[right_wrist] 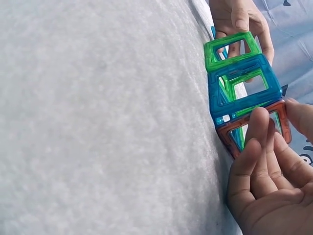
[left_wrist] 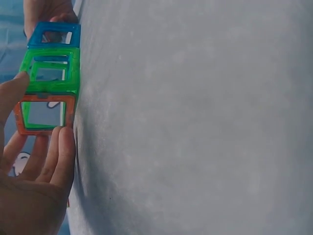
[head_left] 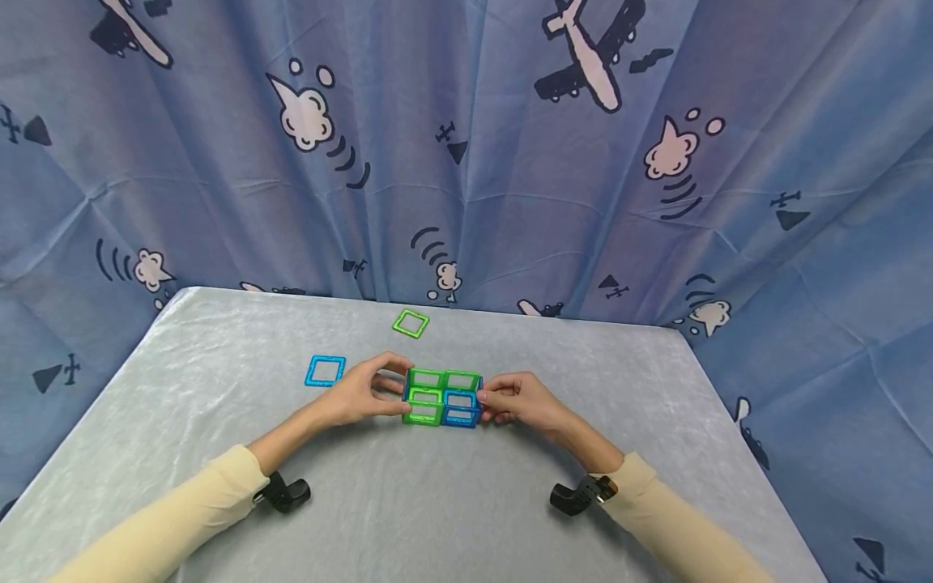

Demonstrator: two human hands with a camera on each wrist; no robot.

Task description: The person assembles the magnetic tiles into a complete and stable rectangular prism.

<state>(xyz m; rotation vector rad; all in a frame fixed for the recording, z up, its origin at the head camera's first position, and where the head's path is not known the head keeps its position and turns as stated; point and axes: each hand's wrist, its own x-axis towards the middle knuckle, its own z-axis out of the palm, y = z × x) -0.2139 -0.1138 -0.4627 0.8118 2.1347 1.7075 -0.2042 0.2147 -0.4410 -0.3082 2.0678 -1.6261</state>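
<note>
A long box of square magnetic tiles (head_left: 441, 405) stands on the table between both hands, green on the left and blue on the right of its front. Its left end has an orange tile (left_wrist: 71, 112), its right end a reddish-orange one (right_wrist: 285, 125). My left hand (head_left: 364, 393) grips the left end, thumb at the front green tile and fingers against the orange tile. At the other end, my right hand (head_left: 525, 399) holds the reddish tile, fingertips on its face and thumb by its edge. Parts of the box's back and underside are hidden.
A loose blue square tile (head_left: 328, 358) lies left of the box, near my left hand. Farther back lies a loose green square tile (head_left: 418, 314). The grey cloth-covered table (head_left: 437, 510) ends at a blue patterned curtain (head_left: 466, 194).
</note>
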